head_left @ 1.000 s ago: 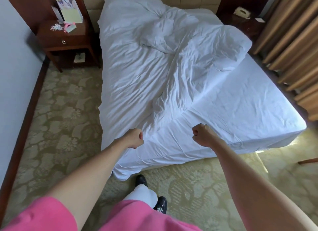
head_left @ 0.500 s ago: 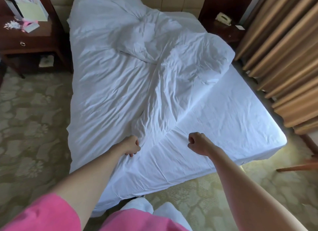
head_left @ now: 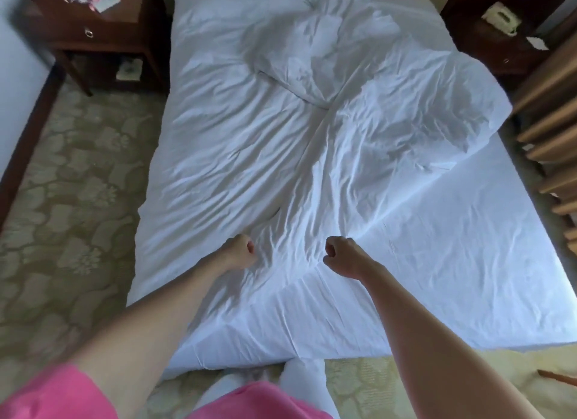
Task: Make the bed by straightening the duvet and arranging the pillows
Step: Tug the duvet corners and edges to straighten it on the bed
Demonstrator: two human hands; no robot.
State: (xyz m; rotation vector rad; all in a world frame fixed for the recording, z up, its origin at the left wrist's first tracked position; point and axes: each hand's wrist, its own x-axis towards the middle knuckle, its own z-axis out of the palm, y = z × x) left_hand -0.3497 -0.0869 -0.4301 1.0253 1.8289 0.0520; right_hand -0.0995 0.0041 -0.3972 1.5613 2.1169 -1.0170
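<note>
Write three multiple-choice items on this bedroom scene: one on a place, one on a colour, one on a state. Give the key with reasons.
1. Where does the bare white fitted sheet show?
A. the bed's near right part
B. the bed's far left part
C. nowhere

2. What colour are the person's sleeves?
A. green
B. pink
C. black

3. How does the crumpled white duvet lie?
A. spread flat over the whole bed
B. bunched and twisted, leaving one corner of the bed uncovered
C. folded on the floor

Key: 1 A, the smooth sheet lies exposed at the near right, beside the tan curtains. 2 B, pink fabric shows at the bottom edge. 3 B, the duvet is heaped toward the head, its edge running diagonally past the clenched left hand and right hand.
</note>
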